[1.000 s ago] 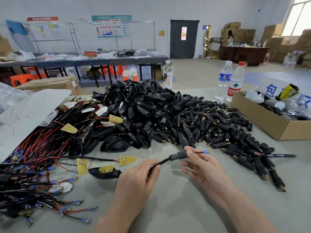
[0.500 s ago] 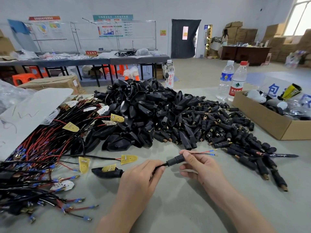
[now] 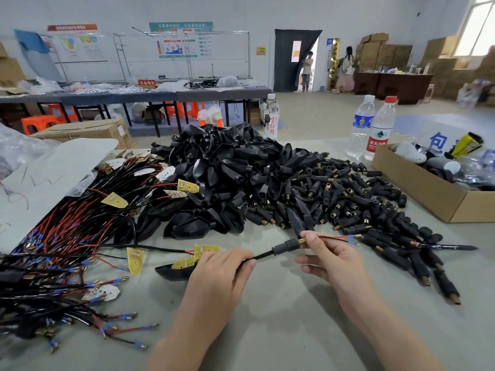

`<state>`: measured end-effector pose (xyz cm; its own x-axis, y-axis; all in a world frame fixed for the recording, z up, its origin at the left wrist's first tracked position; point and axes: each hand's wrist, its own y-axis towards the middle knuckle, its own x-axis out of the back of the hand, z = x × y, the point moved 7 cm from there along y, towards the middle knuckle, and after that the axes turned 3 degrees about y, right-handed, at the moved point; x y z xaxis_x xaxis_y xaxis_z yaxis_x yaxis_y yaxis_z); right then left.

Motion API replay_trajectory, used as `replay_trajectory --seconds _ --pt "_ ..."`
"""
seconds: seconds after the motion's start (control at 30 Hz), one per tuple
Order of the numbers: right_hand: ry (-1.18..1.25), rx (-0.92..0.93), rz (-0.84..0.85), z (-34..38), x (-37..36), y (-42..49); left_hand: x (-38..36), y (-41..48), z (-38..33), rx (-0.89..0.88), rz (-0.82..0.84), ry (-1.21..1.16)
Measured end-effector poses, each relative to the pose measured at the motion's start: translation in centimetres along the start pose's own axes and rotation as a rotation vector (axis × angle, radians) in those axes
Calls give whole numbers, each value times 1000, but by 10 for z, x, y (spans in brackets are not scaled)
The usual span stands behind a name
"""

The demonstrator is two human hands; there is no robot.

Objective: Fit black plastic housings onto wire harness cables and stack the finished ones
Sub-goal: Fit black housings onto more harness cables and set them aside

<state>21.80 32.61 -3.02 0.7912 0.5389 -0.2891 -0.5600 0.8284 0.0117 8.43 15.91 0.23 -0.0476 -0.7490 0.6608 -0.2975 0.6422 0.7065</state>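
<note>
Cable [image 3: 261, 256] pinched by left hand [image 3: 222, 274], its housing [image 3: 286, 246] by right hand [image 3: 329, 261].

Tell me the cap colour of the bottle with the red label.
Red cap; head view shows it best.

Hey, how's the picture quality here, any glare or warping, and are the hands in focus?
Head view: the window at top right is blown out white; wide-angle warping bends the far tables; the left hand and right hand holding the cable are sharp, casting soft shadows on the table; the black housing pile loses detail in its darkest parts.
</note>
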Motion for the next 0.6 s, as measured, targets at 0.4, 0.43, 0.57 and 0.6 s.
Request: replay_trajectory --seconds 0.4,0.43,0.57,0.6 --pt "57 -69 86 -7 -2 4 -2 -1 -4 42 12 -122" --pt "68 -81 89 -8 -2 3 -1 0 -5 39 8 -121" --pt "88 -111 108 -10 -3 2 3 3 -8 -8 -15 -80" --pt "87 -111 119 -10 -3 2 4 3 -9 -8 -20 -80"
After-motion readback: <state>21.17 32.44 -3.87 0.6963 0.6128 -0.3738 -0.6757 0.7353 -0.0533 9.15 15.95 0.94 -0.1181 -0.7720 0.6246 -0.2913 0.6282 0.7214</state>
